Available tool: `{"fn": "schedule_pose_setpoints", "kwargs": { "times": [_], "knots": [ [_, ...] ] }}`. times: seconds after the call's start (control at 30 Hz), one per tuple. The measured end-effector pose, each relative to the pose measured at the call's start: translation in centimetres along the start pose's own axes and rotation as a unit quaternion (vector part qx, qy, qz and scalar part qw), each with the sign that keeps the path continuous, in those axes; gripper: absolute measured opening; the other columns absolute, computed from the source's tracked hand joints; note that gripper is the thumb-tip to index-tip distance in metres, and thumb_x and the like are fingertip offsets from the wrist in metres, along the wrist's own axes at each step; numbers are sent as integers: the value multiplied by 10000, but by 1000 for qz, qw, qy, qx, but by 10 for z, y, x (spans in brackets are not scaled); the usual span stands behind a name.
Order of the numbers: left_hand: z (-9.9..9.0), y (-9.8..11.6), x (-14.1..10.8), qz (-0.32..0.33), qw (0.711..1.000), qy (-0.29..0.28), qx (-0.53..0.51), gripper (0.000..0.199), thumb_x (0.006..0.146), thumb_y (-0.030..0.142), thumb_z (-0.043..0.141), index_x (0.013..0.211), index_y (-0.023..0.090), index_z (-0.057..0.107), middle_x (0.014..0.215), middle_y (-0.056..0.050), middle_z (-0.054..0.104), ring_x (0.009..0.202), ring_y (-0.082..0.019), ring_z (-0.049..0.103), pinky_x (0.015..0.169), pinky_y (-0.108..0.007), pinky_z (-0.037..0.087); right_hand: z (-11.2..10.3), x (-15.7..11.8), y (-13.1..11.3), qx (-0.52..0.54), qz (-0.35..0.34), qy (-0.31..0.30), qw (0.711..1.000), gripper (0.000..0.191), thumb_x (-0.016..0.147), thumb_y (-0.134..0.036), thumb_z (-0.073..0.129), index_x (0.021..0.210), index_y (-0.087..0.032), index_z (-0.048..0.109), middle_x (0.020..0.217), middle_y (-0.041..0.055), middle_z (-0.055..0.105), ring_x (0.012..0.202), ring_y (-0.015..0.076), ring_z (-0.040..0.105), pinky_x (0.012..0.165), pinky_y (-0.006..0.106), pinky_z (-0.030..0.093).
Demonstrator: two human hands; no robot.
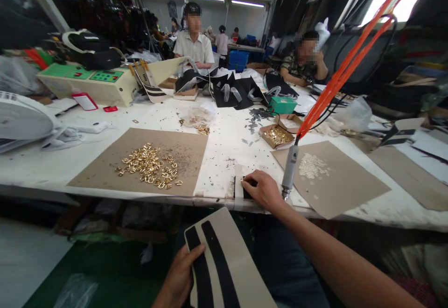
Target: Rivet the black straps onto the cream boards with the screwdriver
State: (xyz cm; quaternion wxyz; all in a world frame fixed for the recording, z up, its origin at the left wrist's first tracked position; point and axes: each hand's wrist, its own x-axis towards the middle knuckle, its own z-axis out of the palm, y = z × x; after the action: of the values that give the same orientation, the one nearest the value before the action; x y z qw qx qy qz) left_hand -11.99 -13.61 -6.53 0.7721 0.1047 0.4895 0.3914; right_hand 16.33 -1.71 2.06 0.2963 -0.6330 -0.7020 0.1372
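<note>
My left hand (pixel 180 273) grips the left edge of a beige panel with two black stripes (pixel 224 256), its thumb lying over the front. The panel is tilted over my lap, below the table edge. At the table's front edge my right hand (pixel 261 187) has its fingers bent down on a small black pad (pixel 239 187) that is taped to the top. Something tiny and gold-coloured may be at the fingertips, but I cannot make it out. Just right of that hand hangs a grey electric screwdriver (pixel 290 170), its tip pointing down.
Gold metal buckles (pixel 149 163) lie heaped on a brown cardboard sheet (pixel 101 172) at left. Small white discs (pixel 312 165) lie on another sheet (pixel 353 182) at right. A box of gold parts (pixel 276 136) stands behind the screwdriver, which hangs from orange cords (pixel 332 88). Two people sit across the table.
</note>
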Motion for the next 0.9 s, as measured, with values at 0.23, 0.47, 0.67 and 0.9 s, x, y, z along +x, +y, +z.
{"fn": "schedule_pose_setpoints", "kwargs": {
  "times": [0.23,0.47,0.67,0.9],
  "knots": [
    [14,-4,1,4,1000,8,21,455,730,220,865,1140,81,725,1098,-191,794,1075,-397,742,1014,-500,582,-18,-4,11,-65,-14,-38,997,130,884,-297,677,857,-261,799,907,42,738,899,216,641,839,338,421],
    [21,-4,1,4,999,23,32,495,728,221,868,1185,113,716,1108,-172,797,1127,-398,720,1039,-522,565,-31,0,16,11,6,-36,999,174,901,-319,666,1009,-246,782,897,33,726,829,187,640,767,294,454],
    [27,-2,1,5,999,30,31,505,709,233,878,1171,97,723,1106,-186,794,1132,-400,716,1036,-501,567,-21,7,25,21,-16,-54,998,151,936,-294,652,910,-253,794,944,35,745,919,200,667,843,308,463],
    [25,-1,3,7,999,23,27,499,704,230,880,1158,92,726,1093,-182,798,1125,-392,722,1044,-481,563,-22,4,30,-39,-77,-83,993,195,984,-333,624,1009,-272,807,958,50,736,945,212,647,866,332,434]
  ]
}}
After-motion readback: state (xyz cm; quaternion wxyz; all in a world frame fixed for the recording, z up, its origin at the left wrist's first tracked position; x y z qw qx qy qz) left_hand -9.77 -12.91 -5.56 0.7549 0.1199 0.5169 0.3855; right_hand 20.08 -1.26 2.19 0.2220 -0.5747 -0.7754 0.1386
